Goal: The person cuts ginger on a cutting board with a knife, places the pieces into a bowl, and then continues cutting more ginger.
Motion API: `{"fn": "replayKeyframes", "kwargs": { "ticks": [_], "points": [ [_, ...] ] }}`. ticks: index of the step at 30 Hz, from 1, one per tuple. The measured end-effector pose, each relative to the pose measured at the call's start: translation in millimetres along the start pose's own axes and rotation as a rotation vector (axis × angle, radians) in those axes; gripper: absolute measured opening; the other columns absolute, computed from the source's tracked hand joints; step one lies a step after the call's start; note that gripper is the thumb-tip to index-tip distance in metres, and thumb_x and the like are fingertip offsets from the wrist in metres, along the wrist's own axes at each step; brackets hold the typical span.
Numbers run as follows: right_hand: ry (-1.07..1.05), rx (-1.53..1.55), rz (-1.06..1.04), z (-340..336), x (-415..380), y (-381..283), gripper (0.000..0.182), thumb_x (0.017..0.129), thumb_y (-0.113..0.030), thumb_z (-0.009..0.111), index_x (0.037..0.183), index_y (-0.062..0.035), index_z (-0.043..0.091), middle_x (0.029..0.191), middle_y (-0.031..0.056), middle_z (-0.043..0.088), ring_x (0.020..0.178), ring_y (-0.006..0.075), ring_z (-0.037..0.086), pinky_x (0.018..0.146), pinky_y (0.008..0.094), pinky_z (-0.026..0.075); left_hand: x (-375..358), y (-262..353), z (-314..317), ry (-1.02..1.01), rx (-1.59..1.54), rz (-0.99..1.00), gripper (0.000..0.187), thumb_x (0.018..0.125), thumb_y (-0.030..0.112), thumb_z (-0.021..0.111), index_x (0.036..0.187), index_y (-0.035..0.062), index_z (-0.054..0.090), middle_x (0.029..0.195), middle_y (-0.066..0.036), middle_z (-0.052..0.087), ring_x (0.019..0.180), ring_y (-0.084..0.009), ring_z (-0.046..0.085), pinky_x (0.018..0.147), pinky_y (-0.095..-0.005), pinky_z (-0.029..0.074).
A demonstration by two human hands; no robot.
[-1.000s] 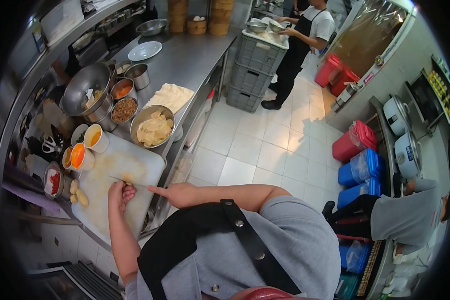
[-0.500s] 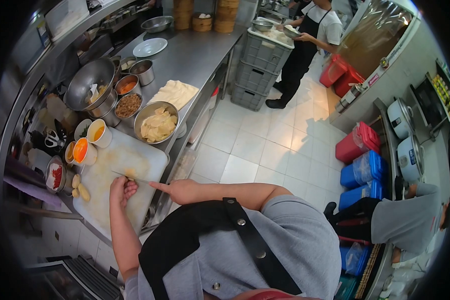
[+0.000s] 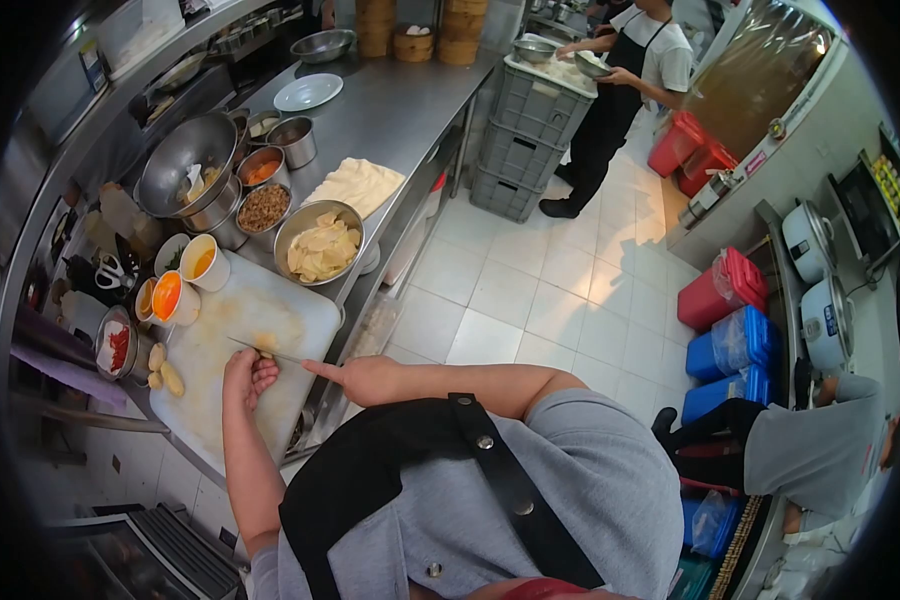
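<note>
My right hand (image 3: 363, 380) is closed around a knife (image 3: 275, 353), its index finger stretched toward the blade. The thin blade points left across the white cutting board (image 3: 220, 420). A small yellowish piece of food (image 3: 267, 341) lies against the blade's far side. My left hand (image 3: 250, 378) rests on the board just nearer to me than the blade, its fingers curled in. Whatever those fingers may hold is hidden. Several pale, potato-like pieces (image 3: 172, 379) lie at the board's left edge. Beyond the board, a steel bowl (image 3: 355, 258) holds pale yellow slices (image 3: 320, 247).
White cups (image 3: 210, 272) with orange contents stand on the board's far left. Behind are a container of brown mince (image 3: 263, 207), a large steel bowl (image 3: 165, 165) and a folded cloth (image 3: 358, 186). A co-worker (image 3: 660, 60) stands by stacked grey crates (image 3: 515, 150); another person (image 3: 810, 440) is at right.
The view has shifted slightly, so the surroundings sit a little to the right. My hands and the knife keep nearly the same pose over the board.
</note>
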State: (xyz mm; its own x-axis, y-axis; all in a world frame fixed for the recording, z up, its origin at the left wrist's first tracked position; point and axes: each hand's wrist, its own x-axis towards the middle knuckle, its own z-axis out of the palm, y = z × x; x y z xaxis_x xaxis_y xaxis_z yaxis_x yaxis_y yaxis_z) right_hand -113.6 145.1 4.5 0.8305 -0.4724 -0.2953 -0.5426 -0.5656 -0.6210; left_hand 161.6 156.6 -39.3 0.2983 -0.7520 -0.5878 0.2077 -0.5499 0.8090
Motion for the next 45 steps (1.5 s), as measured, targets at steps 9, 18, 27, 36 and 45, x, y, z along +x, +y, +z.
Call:
{"fn": "replayKeyframes", "kwargs": {
  "ticks": [9, 18, 27, 36, 45],
  "points": [
    [0.001, 0.009, -0.006, -3.3, -1.3, -0.3, 0.082, 0.081, -0.004, 0.046, 0.151, -0.0254, 0.009, 0.083, 0.0229, 0.062, 0.075, 0.0372, 0.063, 0.066, 0.0454, 0.049, -1.0, 2.3, 1.5, 0.002, 0.019, -0.006, 0.020, 0.086, 0.022, 0.049, 0.093, 0.0038, 0.054, 0.074, -0.007, 0.061, 0.059, -0.0153, 0.062, 0.051, -0.0263, 0.055],
    [0.004, 0.012, -0.008, -3.3, -1.0, -0.3, 0.081, 0.082, -0.005, 0.045, 0.151, -0.0259, 0.007, 0.083, 0.0231, 0.062, 0.074, 0.0376, 0.063, 0.065, 0.0462, 0.049, -1.6, 2.0, 1.5, 0.000, -0.012, 0.011, 0.021, 0.085, 0.020, 0.049, 0.092, 0.0013, 0.054, 0.072, -0.008, 0.061, 0.057, -0.0146, 0.063, 0.048, -0.0253, 0.054],
    [-0.003, 0.018, -0.009, -1.4, 1.8, 1.4, 0.082, 0.082, -0.006, 0.046, 0.151, -0.0268, 0.006, 0.082, 0.0234, 0.062, 0.074, 0.0382, 0.063, 0.065, 0.0471, 0.049, -2.7, 2.4, 1.8, -0.019, -0.005, 0.007, 0.019, 0.085, 0.019, 0.049, 0.092, 0.0020, 0.055, 0.073, -0.008, 0.062, 0.057, -0.0147, 0.063, 0.049, -0.0251, 0.054],
    [-0.007, -0.033, 0.015, -8.4, 0.3, -5.9, 0.081, 0.081, -0.006, 0.049, 0.151, -0.0182, 0.011, 0.080, 0.0235, 0.063, 0.074, 0.0381, 0.063, 0.066, 0.0480, 0.048, -0.1, 0.1, 2.1, -0.025, -0.028, 0.016, 0.020, 0.084, 0.022, 0.051, 0.091, 0.0034, 0.054, 0.075, -0.008, 0.061, 0.062, -0.0176, 0.064, 0.052, -0.0280, 0.055],
    [-0.038, -0.056, 0.000, -26.1, -7.9, -16.1, 0.080, 0.081, -0.005, 0.048, 0.151, -0.0164, 0.011, 0.083, 0.0234, 0.064, 0.076, 0.0380, 0.063, 0.068, 0.0465, 0.049, -2.8, 2.5, 3.9, -0.003, -0.022, 0.015, 0.022, 0.084, 0.020, 0.049, 0.094, 0.0005, 0.053, 0.075, -0.010, 0.061, 0.060, -0.0173, 0.064, 0.050, -0.0273, 0.055]
  ]
}}
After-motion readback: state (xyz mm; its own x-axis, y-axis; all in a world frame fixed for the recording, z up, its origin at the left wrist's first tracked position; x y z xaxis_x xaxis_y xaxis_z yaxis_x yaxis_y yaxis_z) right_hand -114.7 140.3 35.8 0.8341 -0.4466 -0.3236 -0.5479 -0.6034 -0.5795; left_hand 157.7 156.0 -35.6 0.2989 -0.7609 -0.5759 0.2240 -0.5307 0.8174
